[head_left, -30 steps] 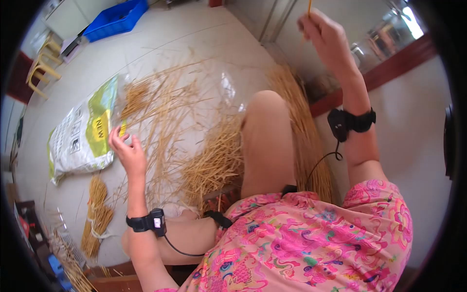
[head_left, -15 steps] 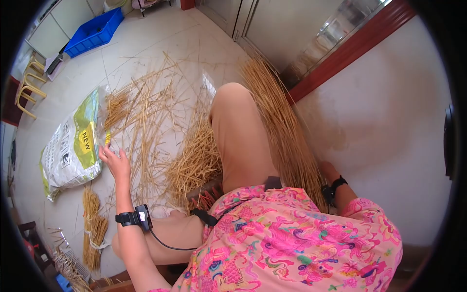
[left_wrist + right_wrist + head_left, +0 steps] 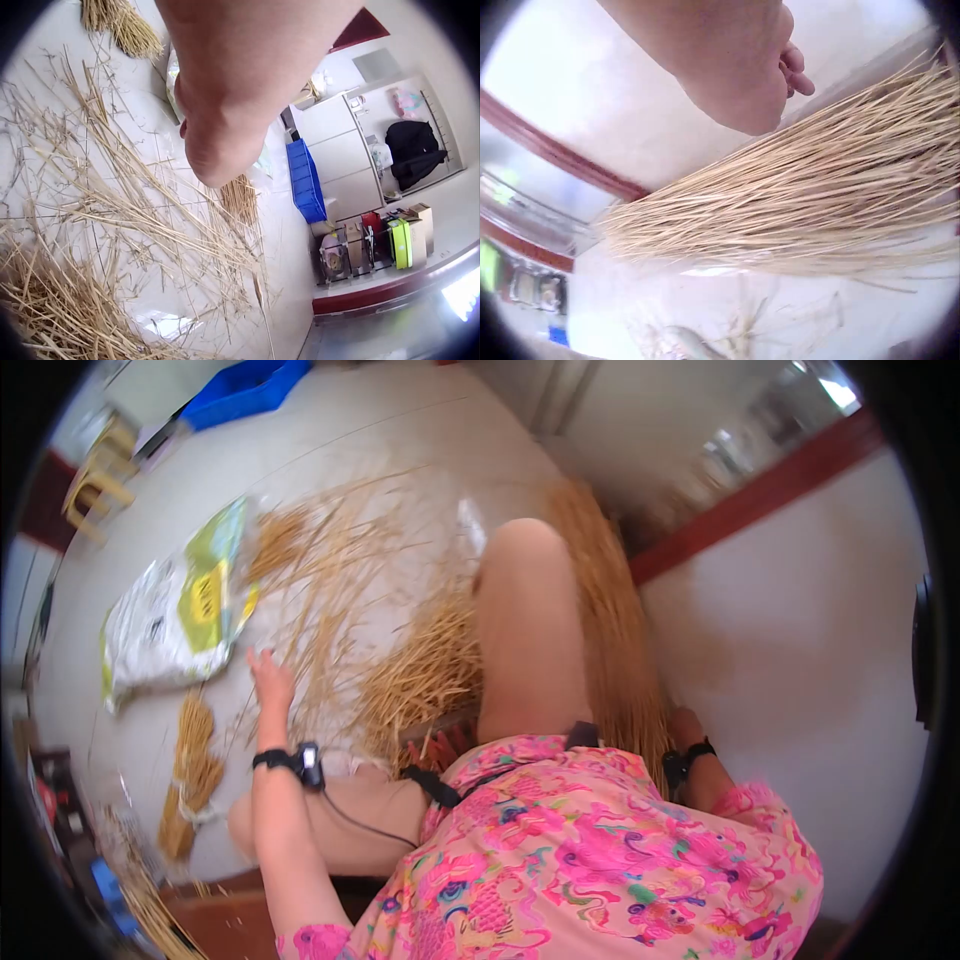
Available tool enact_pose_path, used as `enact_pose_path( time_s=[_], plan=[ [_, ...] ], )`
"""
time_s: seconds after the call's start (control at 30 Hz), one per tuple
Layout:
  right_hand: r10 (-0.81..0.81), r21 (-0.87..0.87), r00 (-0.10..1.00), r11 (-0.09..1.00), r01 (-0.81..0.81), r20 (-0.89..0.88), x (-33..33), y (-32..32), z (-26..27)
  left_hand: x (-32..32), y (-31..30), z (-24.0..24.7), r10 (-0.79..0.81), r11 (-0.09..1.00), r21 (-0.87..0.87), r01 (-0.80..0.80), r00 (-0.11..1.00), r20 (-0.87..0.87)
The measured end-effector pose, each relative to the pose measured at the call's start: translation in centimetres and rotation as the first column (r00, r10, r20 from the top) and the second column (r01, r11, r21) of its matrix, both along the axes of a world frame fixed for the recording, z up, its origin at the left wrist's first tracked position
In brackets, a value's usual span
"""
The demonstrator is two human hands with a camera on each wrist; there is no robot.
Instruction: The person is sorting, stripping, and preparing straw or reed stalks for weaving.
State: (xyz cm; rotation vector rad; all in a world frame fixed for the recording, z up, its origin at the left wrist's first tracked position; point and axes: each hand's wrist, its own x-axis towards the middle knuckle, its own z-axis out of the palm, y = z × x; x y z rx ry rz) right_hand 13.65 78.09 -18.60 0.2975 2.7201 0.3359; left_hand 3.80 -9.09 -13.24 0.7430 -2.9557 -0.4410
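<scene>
My left hand (image 3: 272, 680) reaches out over the floor at the left, fingers extended, near the lower right corner of a white and green printed bag (image 3: 165, 625). Nothing shows in it; in the left wrist view the hand (image 3: 221, 127) hides most of its own fingers. Beside my right hip, my right hand (image 3: 686, 728) is low at the near end of a long pile of straw stalks (image 3: 612, 610). In the right wrist view its fingertips (image 3: 798, 73) hang loosely bent just above the stalks, with no stalk visible in them.
Loose stalks (image 3: 335, 575) lie scattered across the tiled floor, and a heap of short straw (image 3: 425, 665) is by my raised knee. A tied straw bundle (image 3: 190, 780) lies left of my leg. Farther off stand a blue crate (image 3: 245, 395) and small stools (image 3: 95, 485).
My right hand, raised high with a thin stalk pinched in it a second ago, came down beside the straw pile and holds no visible stalk. My left hand drew slightly back from the bag.
</scene>
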Motion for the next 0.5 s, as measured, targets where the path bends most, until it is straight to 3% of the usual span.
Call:
enact_pose_path(
  time_s=[0.1,0.17,0.23,0.3,0.37,0.5],
  plan=[
    [-0.077,-0.191,0.949,0.981,0.018,-0.306,-8.6,-7.3,5.1,0.6,-0.9,-0.1,0.103,0.992,0.061,-0.111,0.988,0.112],
    [-0.06,-0.35,0.898,0.931,-0.107,-0.436,-15.0,-11.3,7.7,1.2,-2.9,-2.6,0.097,0.982,0.139,-0.128,0.972,0.216],
    [-0.268,-0.702,0.87,0.703,-0.117,-0.413,-19.8,-20.8,15.0,1.8,-3.3,-4.1,0.06,0.966,0.219,-0.14,0.941,0.334],
    [-0.249,-0.778,0.782,0.468,-0.418,-0.571,-23.1,-30.2,21.4,2.8,-3.1,-5.8,0.011,0.959,0.259,-0.113,0.931,0.364],
    [-0.232,-0.888,0.862,0.209,-0.409,-0.452,-24.0,-38.5,26.6,3.1,-2.3,-6.5,-0.023,0.951,0.286,-0.121,0.892,0.452],
    [0.105,-0.913,0.908,-0.11,-0.394,-0.405,-23.2,-51.4,30.1,4.0,-2.0,-10.4,-0.019,0.937,0.322,-0.136,0.9,0.435]
  ],
)
